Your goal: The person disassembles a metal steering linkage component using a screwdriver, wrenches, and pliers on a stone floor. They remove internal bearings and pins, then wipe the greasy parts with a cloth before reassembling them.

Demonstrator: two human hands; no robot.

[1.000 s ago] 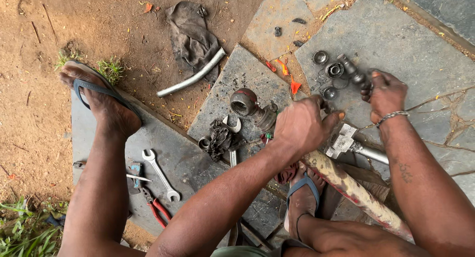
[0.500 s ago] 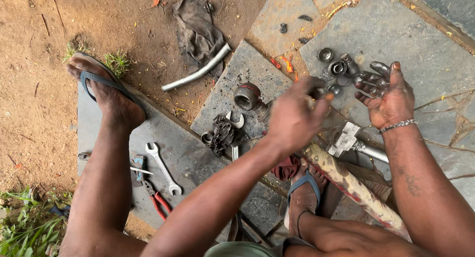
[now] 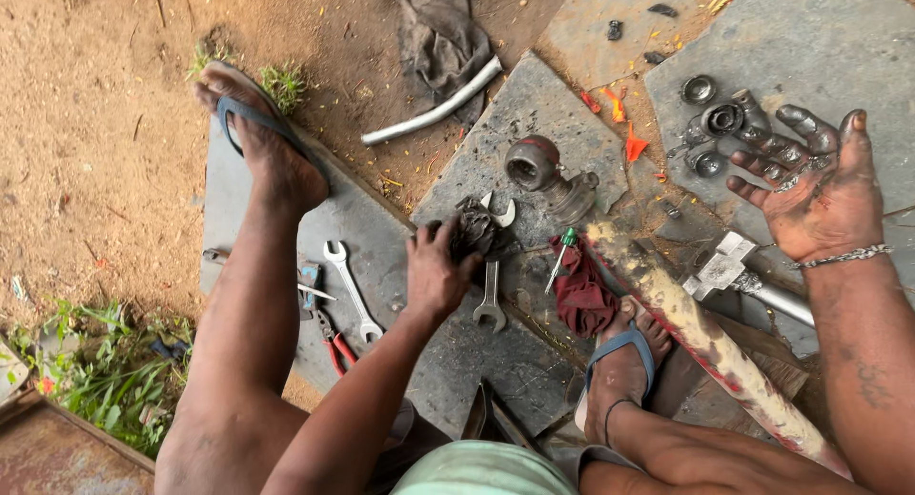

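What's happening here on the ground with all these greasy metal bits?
A person sits on stone slabs among scattered tools and parts. The left hand reaches onto a dark greasy clump of parts beside an open-ended wrench. The right hand, black with grease, is held open, palm up, next to a group of small round metal parts; whether anything lies in it is hard to tell. A spanner and red-handled pliers lie beside the left leg.

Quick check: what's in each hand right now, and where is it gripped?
The left hand closes its fingers on the near edge of a dark greasy part lying on the slab. The right hand is open, palm up, holding nothing.
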